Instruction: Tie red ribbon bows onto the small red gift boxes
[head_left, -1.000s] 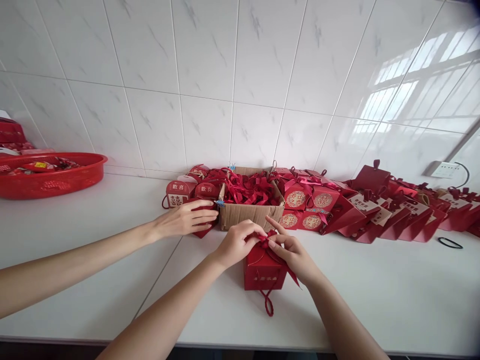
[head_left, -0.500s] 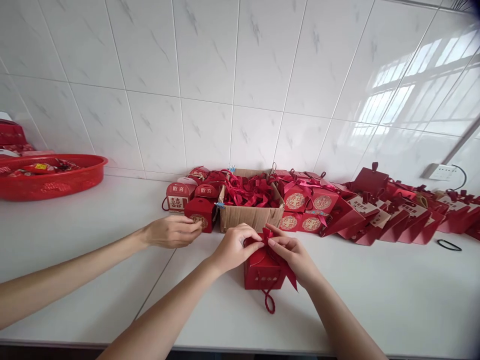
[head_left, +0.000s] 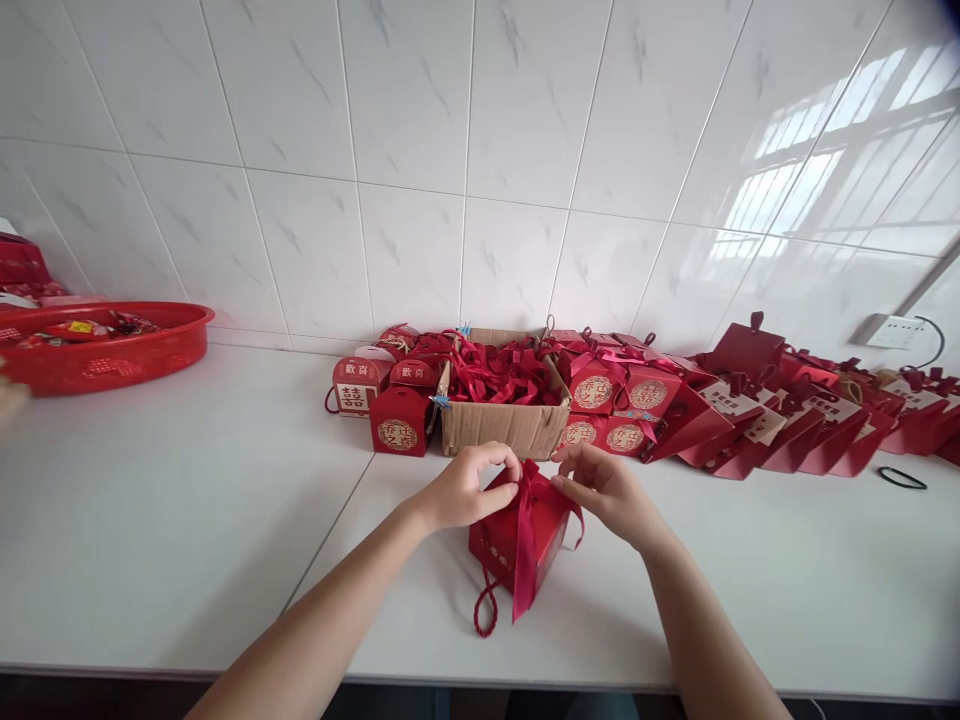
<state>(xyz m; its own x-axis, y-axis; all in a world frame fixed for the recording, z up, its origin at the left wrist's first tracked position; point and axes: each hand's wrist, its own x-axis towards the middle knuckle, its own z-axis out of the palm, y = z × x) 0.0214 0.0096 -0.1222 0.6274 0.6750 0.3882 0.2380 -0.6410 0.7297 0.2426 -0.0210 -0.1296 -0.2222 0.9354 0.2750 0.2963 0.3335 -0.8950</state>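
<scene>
A small red gift box (head_left: 499, 525) stands on the counter, turned at an angle to me. A red satin ribbon (head_left: 525, 550) is tied at its top, with one end hanging down the front and another on the right. My left hand (head_left: 471, 490) is at the top left of the box, thumb and forefinger pinched beside the ribbon's knot. My right hand (head_left: 600, 490) hovers at the top right, close to the ribbon, thumb and fingers apart. A twisted red cord loop (head_left: 486, 610) lies at the foot of the box.
Behind the box is a cardboard carton (head_left: 506, 428) of red ribbons. Decorated boxes (head_left: 401, 420) stand left of it, stacked boxes (head_left: 646, 392) and unfilled-looking folded ones (head_left: 780, 430) right. A red basket (head_left: 150, 350) sits far left, a black band (head_left: 902, 478) far right.
The box has turned, so the ribbon end now hangs down its front. My right hand has opened and moved slightly away. Another person's hand has withdrawn left from the decorated box.
</scene>
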